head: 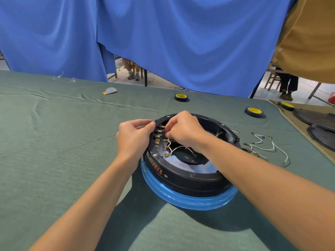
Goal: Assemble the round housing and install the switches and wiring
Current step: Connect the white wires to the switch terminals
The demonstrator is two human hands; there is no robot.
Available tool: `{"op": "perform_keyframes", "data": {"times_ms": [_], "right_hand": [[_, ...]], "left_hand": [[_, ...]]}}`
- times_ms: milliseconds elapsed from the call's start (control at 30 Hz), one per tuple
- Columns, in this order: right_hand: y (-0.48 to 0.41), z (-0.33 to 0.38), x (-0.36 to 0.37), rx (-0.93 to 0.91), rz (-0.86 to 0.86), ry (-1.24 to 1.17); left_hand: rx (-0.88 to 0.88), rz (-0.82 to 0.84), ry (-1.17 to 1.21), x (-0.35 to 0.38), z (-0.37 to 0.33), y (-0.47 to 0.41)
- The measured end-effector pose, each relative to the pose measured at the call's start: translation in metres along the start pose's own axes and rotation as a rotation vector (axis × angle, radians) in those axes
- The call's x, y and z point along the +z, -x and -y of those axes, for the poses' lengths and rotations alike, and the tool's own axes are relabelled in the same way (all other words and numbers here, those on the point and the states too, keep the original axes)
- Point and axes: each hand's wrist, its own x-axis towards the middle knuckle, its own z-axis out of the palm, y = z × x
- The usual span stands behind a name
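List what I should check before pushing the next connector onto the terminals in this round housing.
1. Housing steadied: ok; left hand grips the housing rim beside the terminals.
2. Connector aligned: cannot tell; right hand hides it, pinching the white wires.
3. Free terminals: ok; several bare.
4. Spare wires: ok; on the cloth, right of housing.
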Motion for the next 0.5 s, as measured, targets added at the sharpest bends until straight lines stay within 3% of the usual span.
{"op": "perform_keyframes", "data": {"times_ms": [500], "right_hand": [[-0.0013,-0.0034,0.0005,0.076,-0.058,-0.242]], "left_hand": [[-0.013,0.001,0.037,0.0005,0.0004,0.0022]]}}
